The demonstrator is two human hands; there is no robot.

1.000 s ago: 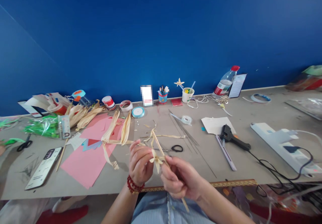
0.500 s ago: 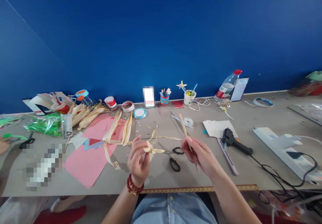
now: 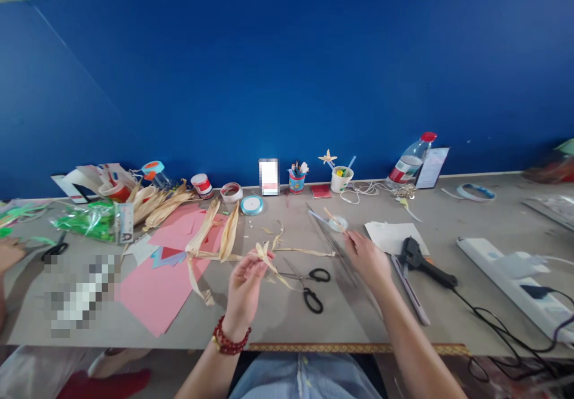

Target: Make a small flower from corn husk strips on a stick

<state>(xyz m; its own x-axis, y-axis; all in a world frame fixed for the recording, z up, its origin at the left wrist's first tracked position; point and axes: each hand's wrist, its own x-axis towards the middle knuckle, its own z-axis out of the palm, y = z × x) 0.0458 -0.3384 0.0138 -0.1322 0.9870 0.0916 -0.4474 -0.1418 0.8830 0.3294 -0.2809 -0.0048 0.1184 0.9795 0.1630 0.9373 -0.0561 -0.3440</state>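
My left hand (image 3: 246, 279) pinches a pale corn-husk flower (image 3: 262, 250) between thumb and fingers, its long thin strip trailing to the right. My right hand (image 3: 368, 262) is closed on a thin wooden stick (image 3: 335, 219) that points away from me over the table, its near part hidden by the fingers. Thin dark wires (image 3: 326, 235) lie just left of that hand. Between the hands, black-handled scissors (image 3: 313, 298) lie with their blades toward the flower. Loose husk strips (image 3: 305, 251) lie beyond them.
Corn husks (image 3: 230, 231) and pink paper (image 3: 150, 294) spread to the left. On the right are a black glue gun (image 3: 426, 266), its cable, and a white power strip (image 3: 506, 282). Cups and a bottle (image 3: 408, 163) line the blue wall. Another person's hand (image 3: 9, 254) is at far left.
My right hand has moved forward and lowered toward the wires, tilting the stick down. My left hand has turned the flower so its petals point up. The camera view has shifted slightly.
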